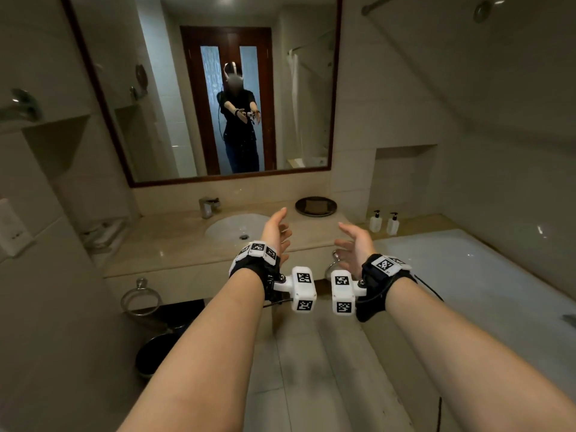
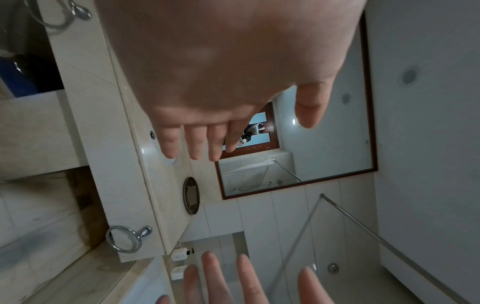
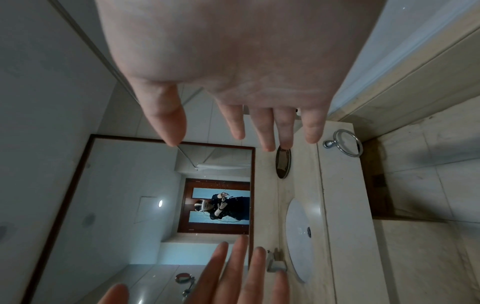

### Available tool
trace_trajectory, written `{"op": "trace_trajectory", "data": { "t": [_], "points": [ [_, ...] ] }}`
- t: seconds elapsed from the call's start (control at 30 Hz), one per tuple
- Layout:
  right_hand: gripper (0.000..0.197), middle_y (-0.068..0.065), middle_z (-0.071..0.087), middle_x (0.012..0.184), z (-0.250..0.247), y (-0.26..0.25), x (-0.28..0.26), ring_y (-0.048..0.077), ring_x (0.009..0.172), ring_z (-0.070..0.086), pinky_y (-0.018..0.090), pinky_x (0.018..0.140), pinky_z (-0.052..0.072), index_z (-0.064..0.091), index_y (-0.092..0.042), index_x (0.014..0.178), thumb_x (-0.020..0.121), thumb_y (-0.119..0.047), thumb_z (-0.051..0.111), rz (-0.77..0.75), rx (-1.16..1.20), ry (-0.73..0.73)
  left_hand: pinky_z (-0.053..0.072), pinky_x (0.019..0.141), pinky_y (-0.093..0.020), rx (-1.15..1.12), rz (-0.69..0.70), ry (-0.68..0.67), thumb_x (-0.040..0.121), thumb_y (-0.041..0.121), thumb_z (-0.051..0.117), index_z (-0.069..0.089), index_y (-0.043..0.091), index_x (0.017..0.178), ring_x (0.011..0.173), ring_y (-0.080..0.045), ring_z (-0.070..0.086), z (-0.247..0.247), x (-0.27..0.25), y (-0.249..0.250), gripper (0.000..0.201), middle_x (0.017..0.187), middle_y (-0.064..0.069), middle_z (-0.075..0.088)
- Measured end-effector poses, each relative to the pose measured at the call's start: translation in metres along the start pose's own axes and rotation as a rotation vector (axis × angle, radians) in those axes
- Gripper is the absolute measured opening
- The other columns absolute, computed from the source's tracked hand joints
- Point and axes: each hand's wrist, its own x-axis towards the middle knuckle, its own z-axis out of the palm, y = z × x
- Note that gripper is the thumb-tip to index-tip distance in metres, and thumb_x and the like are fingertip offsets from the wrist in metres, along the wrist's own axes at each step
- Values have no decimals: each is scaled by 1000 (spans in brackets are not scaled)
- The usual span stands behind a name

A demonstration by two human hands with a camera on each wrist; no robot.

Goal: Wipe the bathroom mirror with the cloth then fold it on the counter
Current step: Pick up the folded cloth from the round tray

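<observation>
A: Cloth [image 1: 315, 205] location?
B: Folded brownish, lying on a dark round tray [image 1: 300, 210] on the counter [image 1: 174, 241], right of the sink [image 1: 230, 227], below the mirror [image 1: 174, 98].
A: Hands?
B: Left hand [image 1: 276, 230] and right hand [image 1: 355, 241] raised, palms facing, fingers spread wide, holding nothing.

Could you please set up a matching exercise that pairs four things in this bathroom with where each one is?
Things:
1. mirror
2. dark round tray
3. two pump bottles
4. towel ring

Places:
A. on the counter's front face, left of the arms
B. on the wall above the sink
C. on the ledge right of the counter
D. on the counter, right of the tap

Pairs: 1-B, 2-D, 3-C, 4-A
</observation>
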Motion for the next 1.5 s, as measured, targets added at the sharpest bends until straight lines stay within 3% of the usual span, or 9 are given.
{"op": "trace_trajectory", "data": {
  "t": [0.17, 0.33, 0.53, 0.77, 0.83, 0.97, 1.23, 1.37, 1.5],
  "points": [
    [56, 13, 52, 129, -3, 0, 74, 36, 123, 46, 52, 108, 31, 48, -21, 133, 83, -42, 59, 54, 3, 51, 20, 113, -47, 35, -56, -71, 86, 61, 49, 43, 15, 140, 141, -27, 30, 14, 72, 2, 71, 150, -8, 40],
    [35, 12, 54, 125, -11, -8, 159, 35, 116, 49, 53, 107, 33, 52, -26, 116, 85, -41, 58, 89, -13, 64, 20, 113, -47, 56, -93, -49, 86, 61, 49, 42, 16, 140, 141, -27, 30, 31, 162, 3, 71, 150, -8, 40],
    [43, 12, 54, 121, -25, -26, 291, 32, 105, 52, 44, 94, 38, 55, -22, 127, 87, -41, 56, 117, 10, 57, 23, 109, -45, 96, -92, -9, 85, 62, 49, 44, 16, 139, 138, -27, 33, 69, 286, 25, 71, 146, -8, 44],
    [28, 9, 56, 115, -23, -69, 436, 29, 99, 51, 45, 95, 40, 57, -23, 105, 85, -42, 59, 180, -23, 22, 28, 99, -42, 86, -118, 46, 84, 62, 52, 51, 19, 126, 128, -24, 40, 103, 408, 56, 60, 135, -5, 52],
    [36, 8, 57, 111, -18, -70, 466, 28, 97, 51, 46, 95, 41, 58, -21, 111, 83, -44, 61, 211, -40, 18, 28, 100, -42, 83, -152, 77, 85, 60, 51, 52, 18, 121, 125, -25, 42, 103, 435, 57, 56, 134, -6, 53],
    [42, 8, 57, 110, -8, -71, 527, 27, 97, 52, 41, 84, 42, 54, -22, 117, 83, -46, 61, 227, -49, -3, 24, 109, -45, 81, -171, 87, 87, 58, 50, 47, 16, 137, 134, -27, 38, 100, 500, 63, 65, 141, -7, 49],
    [36, 8, 60, 107, 22, -85, 651, 28, 98, 55, 48, 94, 44, 56, -21, 114, 85, -41, 61, 202, -45, 49, 21, 114, -47, 126, -200, 38, 87, 59, 49, 40, 15, 144, 141, -28, 30, 96, 637, 100, 73, 147, -8, 43],
    [16, 7, 60, 99, 41, -95, 710, 25, 89, 55, 47, 88, 43, 58, -22, 91, 86, -37, 62, 232, -40, 81, 21, 113, -47, 120, -235, 28, 88, 56, 49, 42, 14, 143, 139, -30, 32, 90, 698, 121, 69, 146, -9, 43],
    [26, 8, 60, 110, 48, -92, 755, 30, 105, 55, 52, 94, 43, 56, -23, 103, 85, -40, 63, 285, -47, 107, 20, 114, -47, 104, -261, 41, 88, 56, 49, 43, 14, 142, 138, -30, 34, 90, 752, 122, 69, 145, -9, 45]
  ]
}}
